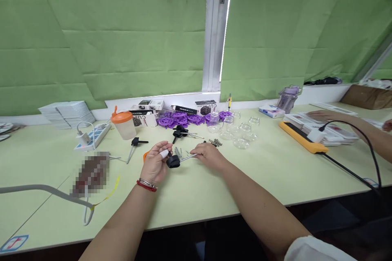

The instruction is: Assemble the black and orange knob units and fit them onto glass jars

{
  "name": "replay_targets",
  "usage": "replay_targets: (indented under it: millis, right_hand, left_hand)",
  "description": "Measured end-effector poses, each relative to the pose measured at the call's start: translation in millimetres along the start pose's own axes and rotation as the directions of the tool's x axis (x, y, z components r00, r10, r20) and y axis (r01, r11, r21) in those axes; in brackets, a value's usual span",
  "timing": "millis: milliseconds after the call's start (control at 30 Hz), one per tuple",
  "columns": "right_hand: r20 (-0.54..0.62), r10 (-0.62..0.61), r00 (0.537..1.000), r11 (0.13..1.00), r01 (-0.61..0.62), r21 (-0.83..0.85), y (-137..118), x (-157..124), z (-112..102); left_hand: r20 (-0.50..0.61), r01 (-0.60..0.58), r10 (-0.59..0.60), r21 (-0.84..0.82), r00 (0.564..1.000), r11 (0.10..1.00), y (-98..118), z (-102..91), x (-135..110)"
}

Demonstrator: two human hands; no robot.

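Note:
My left hand [157, 164] is closed round a black plastic part [173, 161] with a round end, above the front middle of the table. White tape or a cover wraps one fingertip. Between the fingers of my right hand [208, 155] is a thin metal rod [189, 157] that reaches to the black part; whether it sits inside cannot be told. Just beyond my hands lie several metal pins [178, 153], small springs [217, 142] and more black parts with rods [180, 131]. An orange object [145, 155] shows partly behind my left hand.
Purple plastic pieces [180, 120], clear cups [241, 142] and printed boxes [143, 118] line the back. Left are an orange-lidded cup [123, 124], a power strip [98, 135] and a grey hanger [45, 188]. Right, another person's arm [361, 128] rests over stacked cards beside an orange power strip [301, 138].

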State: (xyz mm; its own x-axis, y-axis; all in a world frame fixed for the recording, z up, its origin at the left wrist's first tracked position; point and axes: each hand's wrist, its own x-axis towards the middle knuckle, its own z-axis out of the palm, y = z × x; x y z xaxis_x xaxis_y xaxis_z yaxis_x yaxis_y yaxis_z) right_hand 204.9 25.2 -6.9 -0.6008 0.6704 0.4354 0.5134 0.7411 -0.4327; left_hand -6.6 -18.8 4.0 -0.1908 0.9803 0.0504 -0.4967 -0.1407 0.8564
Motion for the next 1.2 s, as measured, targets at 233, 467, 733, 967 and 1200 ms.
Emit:
replay_targets:
  millis: [233, 467, 733, 967, 1200]
  right_hand:
    - [0.100, 0.151, 0.983, 0.984, -0.140, -0.112, -12, 1, -4]
    - [0.068, 0.230, 0.971, 0.960, -0.215, -0.182, -3, 7, 1]
    - [-0.016, 0.245, 0.969, 0.928, -0.239, -0.287, 14, 16, 16]
    - [0.057, 0.197, 0.979, 0.909, -0.161, -0.385, 12, 19, 25]
    - [0.013, 0.221, 0.975, 0.909, -0.201, -0.366, 22, 20, 26]
  left_hand:
    - [0.221, -0.230, 0.148, 0.413, 0.964, 0.881, -1, -8.4, -3]
    - [0.243, -0.234, 0.115, 0.545, 0.963, 0.805, -10, 5.3, -12]
    - [-0.073, -0.086, 0.121, 0.365, 0.990, 0.927, -9, 1.1, -1]
    - [-0.132, -0.027, 0.061, 0.246, 0.989, 0.969, -3, -1.6, 1]
    - [-0.134, -0.021, 0.052, 0.219, 0.990, 0.975, -1, 1.3, -1]
